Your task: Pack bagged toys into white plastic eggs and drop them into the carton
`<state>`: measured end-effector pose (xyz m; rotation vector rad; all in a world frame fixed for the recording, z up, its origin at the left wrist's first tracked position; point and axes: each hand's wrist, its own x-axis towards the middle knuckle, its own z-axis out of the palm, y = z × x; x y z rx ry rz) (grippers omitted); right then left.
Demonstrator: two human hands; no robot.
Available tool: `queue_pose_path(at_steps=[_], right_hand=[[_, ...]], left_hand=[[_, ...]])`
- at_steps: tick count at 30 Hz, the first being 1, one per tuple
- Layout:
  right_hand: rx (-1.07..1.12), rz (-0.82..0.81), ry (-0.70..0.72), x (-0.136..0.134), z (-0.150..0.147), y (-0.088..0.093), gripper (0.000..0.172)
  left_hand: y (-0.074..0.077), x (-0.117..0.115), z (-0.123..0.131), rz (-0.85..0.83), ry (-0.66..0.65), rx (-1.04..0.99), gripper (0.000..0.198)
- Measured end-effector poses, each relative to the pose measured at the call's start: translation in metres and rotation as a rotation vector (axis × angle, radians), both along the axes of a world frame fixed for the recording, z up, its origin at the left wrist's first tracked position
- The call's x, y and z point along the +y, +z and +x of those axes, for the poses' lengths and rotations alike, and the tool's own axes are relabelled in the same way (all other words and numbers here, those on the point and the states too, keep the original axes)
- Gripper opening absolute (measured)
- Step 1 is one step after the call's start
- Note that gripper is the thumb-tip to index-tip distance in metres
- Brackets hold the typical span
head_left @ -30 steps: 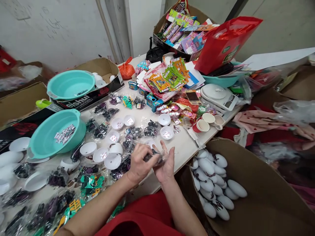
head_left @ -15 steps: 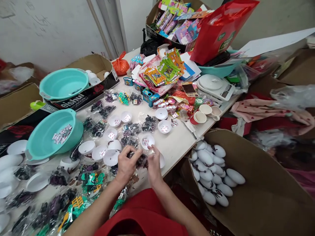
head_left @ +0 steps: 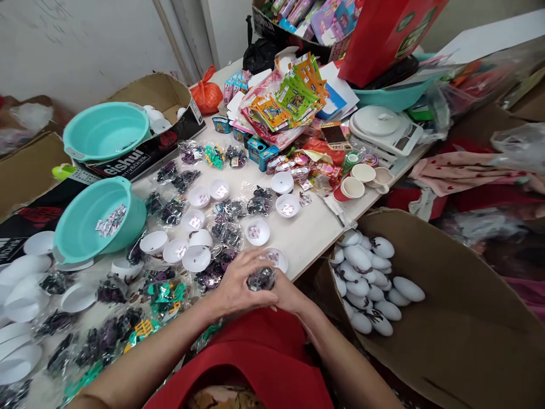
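Observation:
A clear plastic bag of dark parts [head_left: 261, 279] is held between my two hands, close to the table's front edge. My left hand [head_left: 238, 284] curls round its left side, thumb below and fingers above. From the right, my right hand [head_left: 288, 293] closes against the same bag; its fingertips are partly hidden. Just beyond them sits a white half-shell [head_left: 276, 258] with a small printed packet in it. Another white half-shell [head_left: 258, 232] holding a packet lies farther back. Bagged purple and black parts [head_left: 215, 270] rest beside my left hand.
A turquoise basin [head_left: 76, 236] with small packets stands at left, a second basin [head_left: 106, 128] behind it. White eggs [head_left: 387, 309] fill part of a cardboard box [head_left: 447, 341] at right. Paper cups [head_left: 352, 188] and a kitchen scale [head_left: 385, 128] stand at the back right.
My hands have drawn together and slightly nearer my body, now cupping the bag between them. The half-shell formerly behind my right hand shows its packet. The view has tilted down a little.

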<state>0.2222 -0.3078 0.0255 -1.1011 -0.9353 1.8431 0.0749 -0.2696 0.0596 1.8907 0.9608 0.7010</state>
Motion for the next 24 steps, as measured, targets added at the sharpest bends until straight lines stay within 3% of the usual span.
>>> queue_pose_path(at_steps=[2, 4, 7, 9, 12, 15, 17, 20, 22, 24], right_hand=[[0.026, -0.102, 0.115, -0.007, 0.008, 0.002, 0.049], [0.02, -0.145, 0.117, -0.015, 0.016, 0.002, 0.058], [-0.227, -0.031, -0.145, -0.024, 0.034, -0.011, 0.089], [-0.48, 0.064, -0.328, -0.029, 0.047, -0.03, 0.111], [-0.682, 0.158, -0.394, -0.029, 0.054, -0.071, 0.118], [-0.643, 0.168, -0.383, -0.021, 0.045, -0.104, 0.094], [-0.598, 0.165, -0.385, -0.014, 0.038, -0.113, 0.077], [-0.54, 0.2, -0.364, -0.008, 0.034, -0.101, 0.076], [-0.439, 0.194, -0.324, -0.007, 0.036, -0.08, 0.081], [-0.3, 0.154, -0.249, -0.005, 0.04, -0.056, 0.086]], left_hand=[[-0.005, -0.003, 0.006, -0.018, -0.073, -0.041, 0.019], [-0.012, -0.001, 0.015, -0.089, 0.029, -0.072, 0.015], [-0.028, 0.008, 0.032, -0.051, 0.344, -0.081, 0.022], [-0.044, 0.016, 0.044, 0.105, 0.439, -0.075, 0.02], [-0.077, 0.019, 0.059, 0.356, 0.239, 0.003, 0.016], [-0.109, 0.013, 0.065, 0.46, 0.009, 0.122, 0.018], [-0.12, 0.008, 0.066, 0.426, 0.004, 0.163, 0.02], [-0.11, 0.004, 0.066, 0.344, 0.122, 0.137, 0.022], [-0.09, 0.005, 0.065, 0.332, 0.135, 0.058, 0.023], [-0.064, 0.009, 0.063, 0.34, 0.065, -0.047, 0.019]])
